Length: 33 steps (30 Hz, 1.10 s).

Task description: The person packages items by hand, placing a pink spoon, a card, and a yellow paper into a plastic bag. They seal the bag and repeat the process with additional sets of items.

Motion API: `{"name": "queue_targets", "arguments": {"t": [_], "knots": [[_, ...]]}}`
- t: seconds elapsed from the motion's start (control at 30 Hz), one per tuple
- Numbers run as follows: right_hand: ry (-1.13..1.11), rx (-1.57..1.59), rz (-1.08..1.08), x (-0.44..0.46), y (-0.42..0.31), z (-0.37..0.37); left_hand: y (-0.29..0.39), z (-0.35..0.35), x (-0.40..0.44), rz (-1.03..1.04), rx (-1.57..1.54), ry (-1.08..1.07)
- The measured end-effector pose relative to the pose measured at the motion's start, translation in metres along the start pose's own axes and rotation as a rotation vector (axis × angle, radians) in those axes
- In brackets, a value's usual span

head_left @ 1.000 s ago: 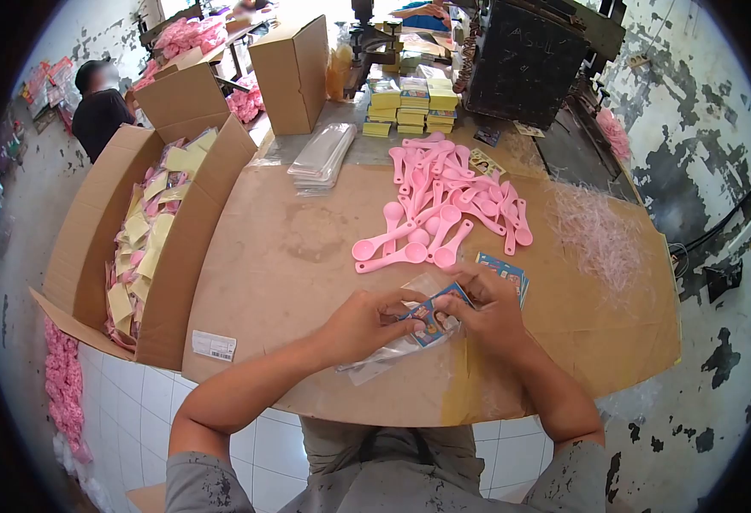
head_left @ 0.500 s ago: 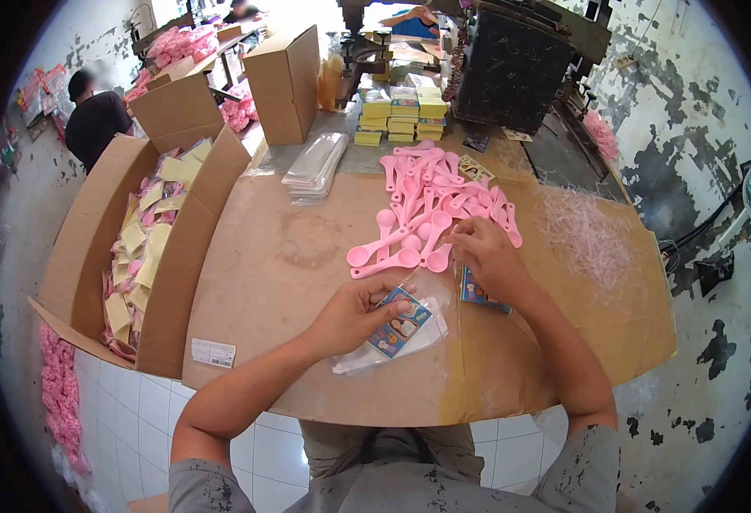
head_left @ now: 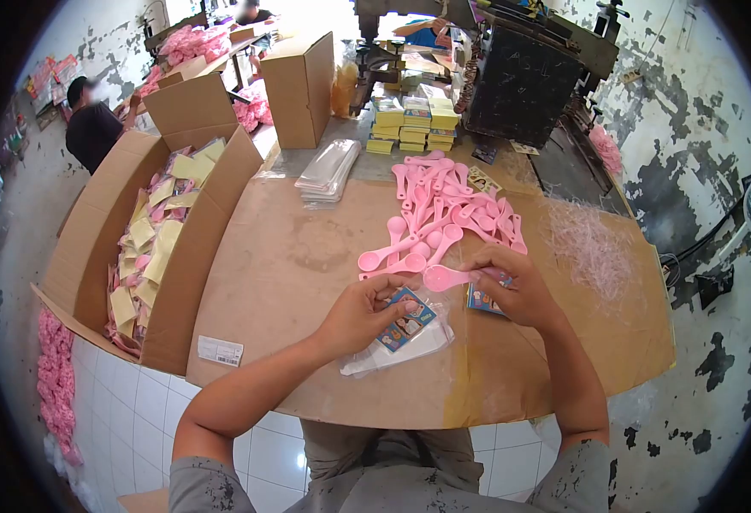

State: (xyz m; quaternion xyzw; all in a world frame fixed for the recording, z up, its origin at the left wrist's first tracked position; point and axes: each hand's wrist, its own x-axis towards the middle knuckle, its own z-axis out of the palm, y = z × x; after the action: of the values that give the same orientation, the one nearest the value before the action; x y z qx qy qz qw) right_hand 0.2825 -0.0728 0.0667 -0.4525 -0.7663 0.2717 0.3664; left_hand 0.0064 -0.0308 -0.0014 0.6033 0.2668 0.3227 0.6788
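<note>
My left hand (head_left: 367, 316) pinches a blue printed card (head_left: 408, 320) between thumb and fingers. Under it lie clear plastic bags (head_left: 393, 357); whether the card sits inside one I cannot tell. In my right hand (head_left: 517, 286) is a pink measuring spoon (head_left: 444, 278), gripped by its handle with the bowl pointing left towards the card. Beneath the right hand, a stack of blue cards (head_left: 485, 301) shows in part. Just beyond both hands, a heap of pink spoons (head_left: 457, 205) spreads over the cardboard table cover (head_left: 273, 308).
At left stands an open carton (head_left: 196, 282) filled with packed pieces. Clear plastic sleeves (head_left: 328, 173) lie at the back, near stacked yellow-edged cards (head_left: 414, 128) and a dark machine (head_left: 521, 81). Shredded clear plastic (head_left: 594, 244) covers the right side. A person (head_left: 93, 128) stands beyond the carton.
My right hand has picked a pink spoon from the heap and drawn it back towards me. My left hand still holds the card. The view has shifted slightly.
</note>
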Motion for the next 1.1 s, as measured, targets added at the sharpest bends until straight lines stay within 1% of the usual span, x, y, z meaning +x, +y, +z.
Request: {"name": "queue_targets", "arguments": {"t": [0.07, 0.2, 0.27, 0.3, 0.37, 0.4, 0.47, 0.5, 0.57, 0.67, 0.7, 0.77, 0.8, 0.87, 0.9, 0.97, 1.0, 1.07, 1.1], "knots": [[0.034, 0.031, -0.023, -0.006, -0.002, 0.001, 0.005, 0.003, -0.001, -0.015, -0.013, -0.006], [-0.133, -0.046, -0.053, -0.004, -0.010, 0.003, 0.013, 0.008, -0.005, -0.036, -0.036, -0.059], [-0.230, -0.104, -0.088, 0.000, -0.010, 0.002, 0.004, 0.005, -0.003, -0.006, -0.009, -0.118], [-0.212, -0.103, -0.111, 0.002, -0.012, 0.005, 0.003, 0.005, -0.003, 0.009, 0.004, -0.148], [-0.175, -0.099, -0.152, 0.006, -0.020, 0.015, 0.007, 0.007, -0.007, -0.073, 0.050, -0.151], [-0.200, 0.105, -0.091, 0.005, -0.027, 0.024, 0.009, 0.008, -0.008, -0.113, 0.074, -0.154], [-0.242, 0.510, 0.030, 0.001, -0.040, 0.044, 0.004, 0.007, -0.006, 0.025, 0.020, -0.234], [-0.250, 0.643, 0.024, 0.002, -0.041, 0.046, 0.003, 0.006, -0.006, 0.093, -0.006, -0.272], [-0.269, 0.913, 0.012, 0.004, -0.041, 0.050, 0.009, -0.001, -0.008, -0.014, -0.106, -0.326], [-0.271, 0.723, -0.056, 0.005, -0.031, 0.027, 0.021, -0.005, -0.012, -0.122, -0.231, -0.434], [-0.289, 0.586, -0.123, 0.006, -0.031, 0.028, 0.023, -0.006, -0.012, -0.146, -0.265, -0.475], [-0.315, 0.315, -0.251, 0.007, -0.031, 0.031, 0.011, -0.006, -0.012, -0.091, -0.259, -0.459], [-0.239, 0.234, -0.291, 0.007, -0.040, 0.030, 0.006, -0.005, -0.012, -0.066, -0.256, -0.451], [-0.090, 0.067, -0.372, 0.010, -0.070, 0.021, 0.016, 0.009, -0.013, 0.171, -0.109, -0.221], [-0.096, -0.056, -0.362, 0.009, -0.078, 0.016, 0.020, 0.013, -0.013, 0.288, -0.035, -0.103], [-0.099, -0.302, -0.339, 0.005, -0.089, 0.010, 0.023, 0.000, -0.012, 0.447, 0.158, -0.197], [-0.046, -0.253, -0.263, 0.004, -0.093, 0.010, 0.026, -0.004, -0.011, 0.528, 0.255, -0.243], [0.053, -0.158, -0.115, 0.004, -0.100, 0.013, 0.033, 0.006, -0.020, 0.533, 0.246, -0.258], [0.067, -0.163, -0.101, 0.004, -0.100, 0.014, 0.035, 0.011, -0.023, 0.534, 0.241, -0.267]]}}
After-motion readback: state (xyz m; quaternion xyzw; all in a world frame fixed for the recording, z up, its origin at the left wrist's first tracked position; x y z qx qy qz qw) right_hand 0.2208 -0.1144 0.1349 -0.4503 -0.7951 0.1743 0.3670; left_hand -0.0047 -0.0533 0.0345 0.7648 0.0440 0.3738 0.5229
